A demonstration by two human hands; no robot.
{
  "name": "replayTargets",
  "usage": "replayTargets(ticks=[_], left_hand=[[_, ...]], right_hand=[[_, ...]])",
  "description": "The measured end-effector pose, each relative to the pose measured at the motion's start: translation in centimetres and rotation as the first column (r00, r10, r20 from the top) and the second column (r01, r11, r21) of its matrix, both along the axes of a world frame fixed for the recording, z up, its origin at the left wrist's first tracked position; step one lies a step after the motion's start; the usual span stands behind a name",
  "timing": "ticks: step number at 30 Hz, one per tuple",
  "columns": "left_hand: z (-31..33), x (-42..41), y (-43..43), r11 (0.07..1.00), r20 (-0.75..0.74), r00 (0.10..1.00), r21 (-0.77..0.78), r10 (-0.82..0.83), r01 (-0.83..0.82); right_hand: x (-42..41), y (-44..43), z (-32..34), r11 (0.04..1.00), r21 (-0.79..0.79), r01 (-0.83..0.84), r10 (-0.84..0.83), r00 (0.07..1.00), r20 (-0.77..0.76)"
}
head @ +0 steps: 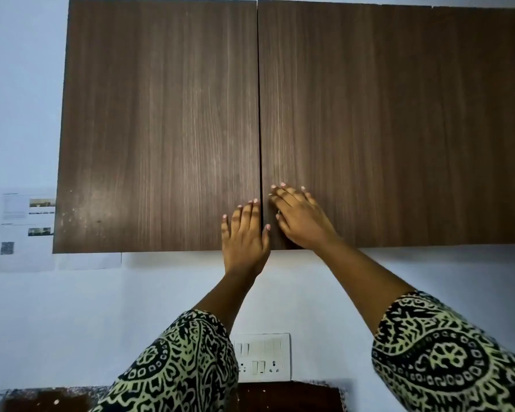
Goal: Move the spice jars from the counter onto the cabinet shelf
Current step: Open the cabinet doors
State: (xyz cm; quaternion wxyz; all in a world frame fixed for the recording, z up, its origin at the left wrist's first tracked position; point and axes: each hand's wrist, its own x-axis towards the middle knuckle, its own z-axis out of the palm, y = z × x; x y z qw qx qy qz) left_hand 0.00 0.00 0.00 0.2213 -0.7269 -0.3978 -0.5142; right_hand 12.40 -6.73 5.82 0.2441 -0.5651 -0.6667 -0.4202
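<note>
Closed cabinet doors point(161, 129): left hand point(244, 239), right hand point(301, 221) flat, open, empty, flanking centre seam.

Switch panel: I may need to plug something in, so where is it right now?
In the head view the white switch panel sits on the wall at bottom centre, below the closed cabinet doors and between the two patterned sleeves.

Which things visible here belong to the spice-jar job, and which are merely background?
Part of the job:
- closed brown wood-grain cabinet doors, under both palms
- left hand
- right hand
- dark speckled counter edge

Just there:
- white switch-and-socket plate
- printed paper sheets on the wall

No spice jars are visible.
</note>
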Motion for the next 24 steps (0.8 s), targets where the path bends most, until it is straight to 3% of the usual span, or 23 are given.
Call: replayTargets(ticks=[5, 9, 13, 16, 20, 24], left_hand=[[-0.5, 2.4, 2.3, 0.999, 0.054, 0.998, -0.048, -0.011, 0.014], [-1.1, 2.3, 4.9, 0.997, 0.059, 0.998, 0.075, -0.005, 0.001], [-1.6, 0.6, 7.3, 0.971, -0.051, 0.998, 0.235, 0.044, -0.031], [-1.7, 0.5, 8.0, 0.966, -0.072, 0.994, 0.251, 0.077, -0.056], [-1.8, 0.7, 8.0, 0.969, -0.057, 0.997, 0.242, 0.059, -0.043], [-1.7, 0.0, 8.2, 0.973, -0.064, 0.998, 0.229, -0.001, 0.016]], right_hand=[[0.4, 2.3, 2.9, 1.0, -0.021, -0.022, 0.026, 0.968, 0.248], [1.4, 4.7, 4.6, 1.0, 0.019, -0.003, -0.005, 0.913, 0.407], [2.5, 5.9, 6.1, 0.999, 0.045, -0.019, -0.012, 0.793, 0.609], [3.2, 6.2, 6.9, 0.993, 0.104, -0.056, -0.04, 0.672, 0.739], [2.6, 5.5, 7.7, 0.989, 0.123, -0.083, -0.055, 0.57, 0.82], [2.2, 4.2, 7.9, 0.976, 0.162, -0.143, -0.058, 0.546, 0.836]])
